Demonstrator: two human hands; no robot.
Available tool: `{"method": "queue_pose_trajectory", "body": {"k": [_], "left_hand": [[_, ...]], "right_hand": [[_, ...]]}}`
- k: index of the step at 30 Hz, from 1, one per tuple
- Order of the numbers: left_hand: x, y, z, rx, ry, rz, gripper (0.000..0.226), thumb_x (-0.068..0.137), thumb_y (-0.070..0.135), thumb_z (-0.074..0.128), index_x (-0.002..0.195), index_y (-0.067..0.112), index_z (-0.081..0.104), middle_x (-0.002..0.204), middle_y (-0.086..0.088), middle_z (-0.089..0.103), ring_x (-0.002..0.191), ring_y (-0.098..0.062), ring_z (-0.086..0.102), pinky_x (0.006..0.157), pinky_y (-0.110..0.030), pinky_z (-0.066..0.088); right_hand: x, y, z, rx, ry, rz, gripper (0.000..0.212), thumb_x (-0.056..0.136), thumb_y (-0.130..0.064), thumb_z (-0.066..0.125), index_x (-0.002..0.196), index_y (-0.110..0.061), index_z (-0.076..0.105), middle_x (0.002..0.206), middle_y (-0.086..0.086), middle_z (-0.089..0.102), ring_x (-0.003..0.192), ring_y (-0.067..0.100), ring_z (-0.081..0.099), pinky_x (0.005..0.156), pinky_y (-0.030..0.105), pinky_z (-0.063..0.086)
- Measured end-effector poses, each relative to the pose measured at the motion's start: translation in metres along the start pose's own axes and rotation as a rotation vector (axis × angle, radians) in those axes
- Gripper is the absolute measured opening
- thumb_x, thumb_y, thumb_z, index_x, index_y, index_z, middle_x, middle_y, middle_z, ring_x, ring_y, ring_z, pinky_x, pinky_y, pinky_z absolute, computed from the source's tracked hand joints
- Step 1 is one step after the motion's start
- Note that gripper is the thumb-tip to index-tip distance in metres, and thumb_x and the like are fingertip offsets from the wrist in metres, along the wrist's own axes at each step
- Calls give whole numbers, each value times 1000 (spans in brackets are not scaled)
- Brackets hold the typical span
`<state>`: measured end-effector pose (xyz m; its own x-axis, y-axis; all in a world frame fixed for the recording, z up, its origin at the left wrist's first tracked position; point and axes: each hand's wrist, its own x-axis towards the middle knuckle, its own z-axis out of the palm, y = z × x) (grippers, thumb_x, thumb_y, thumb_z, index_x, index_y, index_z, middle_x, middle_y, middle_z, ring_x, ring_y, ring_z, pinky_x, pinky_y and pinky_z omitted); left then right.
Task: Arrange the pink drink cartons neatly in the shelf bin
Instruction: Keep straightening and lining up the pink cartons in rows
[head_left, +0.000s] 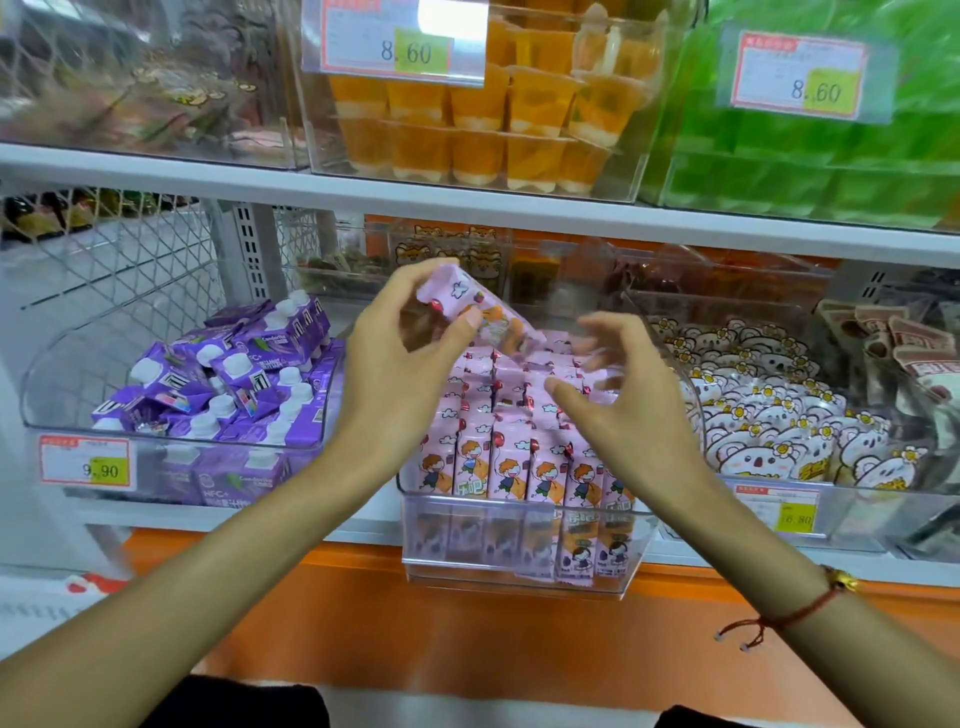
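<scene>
**One carton up, the rest in rows**

One pink carton (480, 312) is off the stack, pinched between the thumb and fingers (470, 318) of the left hand (400, 358) and held tilted above the back of the bin (519, 545). At the shelf's left end a bin of purple cartons (228, 384) lies in a jumble with a 9.90 tag (87, 464) on its front; it is no part of this job. The clear bin sits at the shelf's front edge, middle of the shelf, and its pink cartons (519, 457) already stand upright in rows, printed faces forward; further back they are blurred and partly hidden by the hands. The right hand (623, 410) hovers over the right side of those rows with its fingers spread and loose, gripping nothing; whether its fingertips brush the carton tops cannot be told. Further right, packets with a bear print (769, 431) fill the neighbouring bin.

The step in hand looks like seating the lifted carton. That would call for turning it upright to match its neighbours and lowering it into a gap in the rows, probably with the right hand parting or steadying the cartons beside it. No free slot shows clearly.
</scene>
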<state>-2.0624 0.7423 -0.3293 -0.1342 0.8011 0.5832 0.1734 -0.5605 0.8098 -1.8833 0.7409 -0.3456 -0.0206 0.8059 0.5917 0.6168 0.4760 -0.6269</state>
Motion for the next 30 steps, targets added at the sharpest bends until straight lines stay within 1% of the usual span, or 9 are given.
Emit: {"method": "queue_pose_trajectory", "body": {"k": [2, 4, 8, 14, 18, 20, 24, 28, 30], "left_hand": [[4, -4, -3, 61, -3, 28, 31, 89, 16, 67, 117, 22, 58, 100, 7, 67, 93, -5, 65, 81, -16, 51], [6, -10, -4, 131, -61, 43, 34, 88, 18, 67, 121, 23, 58, 104, 4, 68, 94, -6, 65, 81, -16, 51], [9, -22, -2, 352, -182, 107, 38, 88, 22, 68, 124, 29, 59, 112, 12, 65, 101, -7, 64, 90, -35, 53], [31, -26, -4, 519, -410, 169, 41, 88, 28, 67, 128, 28, 57, 119, 6, 63, 106, -12, 61, 92, -43, 51], [49, -24, -2, 606, -610, 117, 42, 87, 28, 68, 128, 29, 58, 124, 7, 63, 106, -11, 62, 93, -41, 51], [55, -27, 6, 682, -685, 101, 43, 88, 29, 68, 129, 28, 57, 123, 5, 64, 106, -12, 62, 91, -35, 49], [62, -36, 24, 811, -690, 154, 46, 82, 32, 74, 126, 25, 62, 121, 2, 61, 109, -15, 57, 81, -26, 40], [64, -41, 32, 893, -672, 162, 41, 71, 36, 82, 108, 26, 68, 98, 7, 67, 96, -16, 64, 73, -28, 46], [64, -41, 32, 993, -754, 187, 30, 74, 39, 79, 101, 31, 68, 94, 10, 68, 93, -14, 63, 70, -29, 46]], "right_hand": [[-1, 9, 5, -112, -131, 8, 32, 85, -21, 68, 114, -24, 54, 107, -7, 57, 98, 13, 52, 88, 38, 47], [-6, 17, 10, -274, -290, -53, 35, 89, -29, 63, 123, -23, 53, 118, -3, 55, 110, 15, 48, 93, 32, 41], [-8, 24, 13, -442, -466, -119, 43, 97, -38, 47, 137, -22, 45, 131, 1, 53, 118, 20, 44, 93, 30, 34], [-9, 22, 8, -402, -489, -125, 51, 91, -48, 52, 136, -26, 47, 129, -5, 56, 110, 13, 46, 82, 22, 32], [-10, 22, 7, -406, -483, -132, 56, 89, -51, 55, 138, -27, 45, 131, -5, 54, 116, 14, 45, 89, 25, 36], [-11, 20, 7, -400, -452, -142, 55, 88, -50, 57, 137, -28, 45, 131, -5, 54, 118, 13, 45, 90, 24, 35], [-10, 15, 6, -441, -400, -191, 51, 86, -49, 60, 131, -30, 50, 128, -8, 54, 118, 13, 44, 90, 26, 35], [-11, 13, 0, -473, -411, -220, 45, 86, -44, 60, 129, -32, 51, 124, -10, 53, 117, 13, 44, 89, 27, 36], [-11, 13, -3, -488, -402, -221, 39, 88, -43, 57, 126, -34, 53, 123, -12, 54, 116, 11, 44, 84, 25, 34]]}}
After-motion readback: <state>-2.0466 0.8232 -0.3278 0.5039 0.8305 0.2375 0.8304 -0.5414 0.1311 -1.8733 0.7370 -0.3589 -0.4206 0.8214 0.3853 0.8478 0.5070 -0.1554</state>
